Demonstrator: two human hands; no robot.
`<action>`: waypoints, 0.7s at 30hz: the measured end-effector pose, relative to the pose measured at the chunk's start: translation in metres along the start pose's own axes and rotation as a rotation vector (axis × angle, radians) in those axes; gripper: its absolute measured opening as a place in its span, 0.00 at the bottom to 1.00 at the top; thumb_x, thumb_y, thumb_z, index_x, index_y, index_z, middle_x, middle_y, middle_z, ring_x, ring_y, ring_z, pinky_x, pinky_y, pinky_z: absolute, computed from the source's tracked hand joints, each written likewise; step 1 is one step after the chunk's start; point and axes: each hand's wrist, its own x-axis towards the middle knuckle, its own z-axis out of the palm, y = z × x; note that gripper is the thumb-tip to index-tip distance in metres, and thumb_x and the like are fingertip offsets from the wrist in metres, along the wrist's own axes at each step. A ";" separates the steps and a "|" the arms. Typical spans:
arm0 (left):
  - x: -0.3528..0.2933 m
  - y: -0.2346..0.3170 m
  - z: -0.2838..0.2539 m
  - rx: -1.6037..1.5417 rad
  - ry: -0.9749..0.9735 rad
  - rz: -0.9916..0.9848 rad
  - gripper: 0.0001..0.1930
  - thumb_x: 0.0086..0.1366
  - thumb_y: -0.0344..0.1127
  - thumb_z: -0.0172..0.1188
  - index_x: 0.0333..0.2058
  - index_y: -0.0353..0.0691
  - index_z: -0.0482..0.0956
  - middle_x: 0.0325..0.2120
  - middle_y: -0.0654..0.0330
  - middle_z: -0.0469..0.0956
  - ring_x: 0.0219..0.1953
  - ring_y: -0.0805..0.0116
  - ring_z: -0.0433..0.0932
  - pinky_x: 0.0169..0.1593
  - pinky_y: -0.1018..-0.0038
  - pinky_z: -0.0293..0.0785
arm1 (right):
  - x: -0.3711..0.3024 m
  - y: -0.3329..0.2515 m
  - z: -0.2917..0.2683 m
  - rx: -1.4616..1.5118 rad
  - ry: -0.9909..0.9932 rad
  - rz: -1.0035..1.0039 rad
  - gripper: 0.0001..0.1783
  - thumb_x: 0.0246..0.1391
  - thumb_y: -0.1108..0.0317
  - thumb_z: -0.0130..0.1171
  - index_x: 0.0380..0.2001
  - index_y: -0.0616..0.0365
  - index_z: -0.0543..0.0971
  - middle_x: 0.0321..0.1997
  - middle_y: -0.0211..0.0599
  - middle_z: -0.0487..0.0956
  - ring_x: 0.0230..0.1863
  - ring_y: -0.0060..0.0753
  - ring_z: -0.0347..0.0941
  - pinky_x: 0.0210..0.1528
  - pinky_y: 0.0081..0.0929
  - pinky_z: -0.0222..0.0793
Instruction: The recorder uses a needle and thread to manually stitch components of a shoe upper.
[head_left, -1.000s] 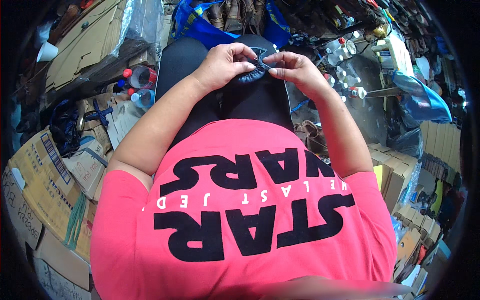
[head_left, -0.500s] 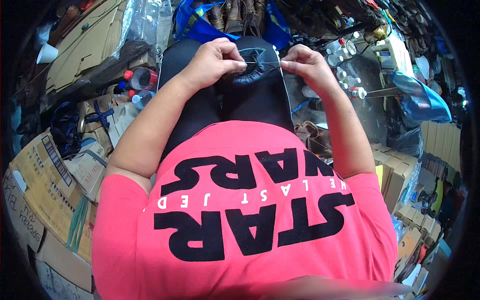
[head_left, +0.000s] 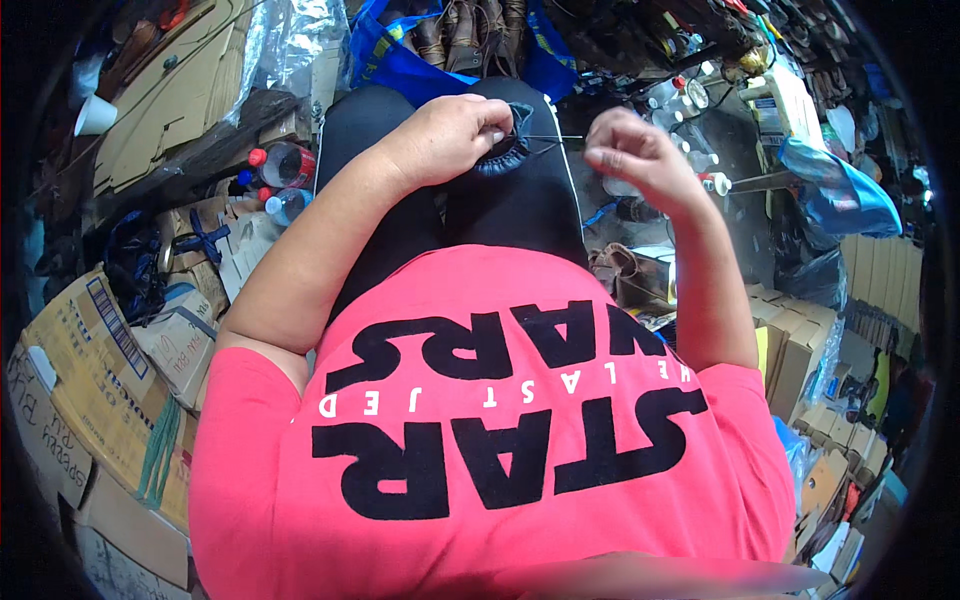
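Note:
A small black piece (head_left: 505, 158) with a shiny surface and a puckered rim rests over my right thigh. My left hand (head_left: 455, 138) is closed on its upper left side, thumb and fingers pinching it. From the piece a thin pale thread (head_left: 555, 137) runs straight to the right, and a darker strand loops beneath it. My right hand (head_left: 635, 155), slightly blurred, is beyond the thread's far end with its fingers curled into a pinch. The exact hold there is smeared by motion.
Ahead of my knees stands a blue bag (head_left: 400, 55) with brown boots (head_left: 462, 40) in it. Plastic bottles (head_left: 285, 163) lie at the left, more bottles (head_left: 690, 110) at the right. Cardboard boxes (head_left: 120, 370) crowd the left side. A light-blue plastic bag (head_left: 840, 190) hangs at the right.
My right hand has moved right and slightly down, away from the black piece. My left hand has shifted a little right and down, covering more of the piece's left side.

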 end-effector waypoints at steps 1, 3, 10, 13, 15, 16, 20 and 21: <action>0.001 0.001 0.001 -0.003 -0.004 0.019 0.06 0.60 0.29 0.53 0.35 0.35 0.74 0.28 0.53 0.76 0.33 0.56 0.76 0.40 0.69 0.71 | 0.001 -0.006 -0.008 -0.016 0.044 -0.030 0.09 0.49 0.67 0.63 0.28 0.62 0.77 0.34 0.31 0.71 0.37 0.21 0.68 0.40 0.20 0.65; 0.004 0.002 0.002 0.012 -0.028 0.020 0.06 0.60 0.29 0.54 0.35 0.35 0.74 0.28 0.52 0.76 0.33 0.55 0.76 0.39 0.68 0.71 | 0.022 -0.010 -0.017 -0.476 0.237 -0.100 0.11 0.48 0.65 0.64 0.31 0.61 0.79 0.35 0.34 0.72 0.37 0.27 0.70 0.40 0.24 0.67; 0.002 0.001 -0.001 0.067 -0.032 -0.029 0.07 0.60 0.34 0.53 0.34 0.39 0.76 0.28 0.48 0.77 0.34 0.48 0.77 0.39 0.60 0.72 | 0.034 -0.031 0.002 -0.932 0.113 -0.274 0.10 0.48 0.61 0.60 0.32 0.53 0.80 0.36 0.38 0.76 0.41 0.40 0.74 0.45 0.36 0.67; 0.003 -0.003 0.001 0.020 -0.039 -0.021 0.07 0.61 0.33 0.53 0.36 0.37 0.73 0.27 0.48 0.75 0.32 0.48 0.75 0.36 0.65 0.71 | 0.038 -0.036 0.022 -1.205 -0.118 -0.279 0.05 0.50 0.65 0.54 0.29 0.50 0.77 0.29 0.34 0.78 0.37 0.38 0.76 0.43 0.37 0.64; 0.001 -0.005 0.001 0.045 -0.027 0.029 0.06 0.61 0.32 0.52 0.36 0.37 0.72 0.27 0.48 0.75 0.32 0.48 0.75 0.36 0.63 0.70 | 0.042 -0.034 0.029 -1.267 -0.197 -0.267 0.05 0.50 0.67 0.53 0.30 0.50 0.77 0.28 0.34 0.78 0.36 0.40 0.76 0.43 0.36 0.64; -0.001 -0.006 0.000 0.055 -0.025 0.008 0.06 0.61 0.32 0.52 0.36 0.37 0.72 0.27 0.48 0.75 0.32 0.48 0.75 0.36 0.63 0.70 | 0.044 -0.033 0.029 -1.268 -0.203 -0.273 0.05 0.50 0.67 0.53 0.30 0.50 0.77 0.28 0.34 0.78 0.36 0.40 0.76 0.43 0.36 0.64; -0.013 -0.007 -0.009 0.100 0.004 0.109 0.04 0.61 0.31 0.52 0.33 0.38 0.71 0.26 0.50 0.76 0.32 0.48 0.75 0.35 0.61 0.69 | 0.044 -0.026 0.026 -1.100 -0.210 -0.297 0.04 0.49 0.68 0.53 0.30 0.51 0.75 0.27 0.34 0.78 0.37 0.39 0.75 0.45 0.34 0.63; -0.016 -0.006 -0.012 0.139 -0.003 0.132 0.03 0.60 0.31 0.52 0.31 0.39 0.71 0.26 0.51 0.76 0.32 0.48 0.75 0.34 0.61 0.68 | 0.042 -0.025 0.026 -1.016 -0.179 -0.309 0.03 0.49 0.69 0.54 0.29 0.51 0.75 0.27 0.34 0.78 0.37 0.39 0.75 0.46 0.34 0.63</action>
